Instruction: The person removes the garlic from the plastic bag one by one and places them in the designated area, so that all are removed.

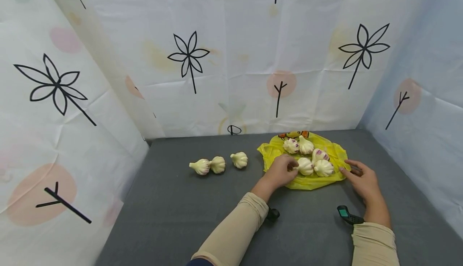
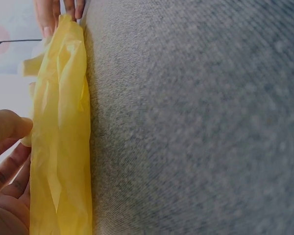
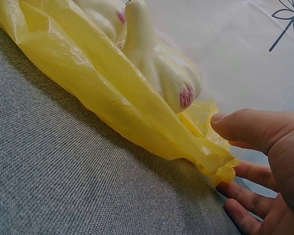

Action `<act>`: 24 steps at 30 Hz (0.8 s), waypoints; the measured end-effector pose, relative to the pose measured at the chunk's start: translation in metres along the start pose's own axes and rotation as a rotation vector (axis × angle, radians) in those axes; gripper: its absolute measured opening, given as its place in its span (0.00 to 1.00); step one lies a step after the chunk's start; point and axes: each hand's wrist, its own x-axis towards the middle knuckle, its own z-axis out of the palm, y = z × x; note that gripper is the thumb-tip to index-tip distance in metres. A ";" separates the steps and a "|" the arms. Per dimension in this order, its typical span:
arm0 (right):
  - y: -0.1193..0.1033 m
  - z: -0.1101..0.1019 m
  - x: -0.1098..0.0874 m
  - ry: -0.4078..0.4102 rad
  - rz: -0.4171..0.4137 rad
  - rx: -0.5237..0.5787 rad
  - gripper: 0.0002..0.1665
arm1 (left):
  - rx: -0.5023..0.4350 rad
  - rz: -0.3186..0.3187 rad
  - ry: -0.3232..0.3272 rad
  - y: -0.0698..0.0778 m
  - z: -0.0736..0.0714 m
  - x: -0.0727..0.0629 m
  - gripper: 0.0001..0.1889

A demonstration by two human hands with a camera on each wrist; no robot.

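A yellow plastic bag lies spread out with several white, purple-tinged garlic bulbs on it. At its near left side, my left hand pinches the stem of one garlic bulb between thumb and fingers. The left wrist view shows that thumb just over the bag's raised edge, which hides most of the bulb. My right hand is at the bag's right edge, fingers extended against the crumpled plastic and thumb held apart above it.
Left of the bag, three more garlic bulbs rest on the grey table: a pair side by side and a single bulb. White patterned cloth hangs behind the table and along both sides.
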 end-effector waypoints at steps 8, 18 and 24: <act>-0.003 -0.002 -0.001 -0.014 0.013 -0.003 0.44 | -0.021 0.015 0.029 0.003 -0.009 -0.004 0.10; -0.003 -0.001 -0.001 -0.008 0.013 -0.004 0.43 | -0.088 0.041 0.107 0.001 -0.030 -0.015 0.09; -0.003 -0.001 -0.001 0.001 0.012 -0.007 0.42 | -0.110 0.040 0.161 0.003 -0.052 -0.030 0.08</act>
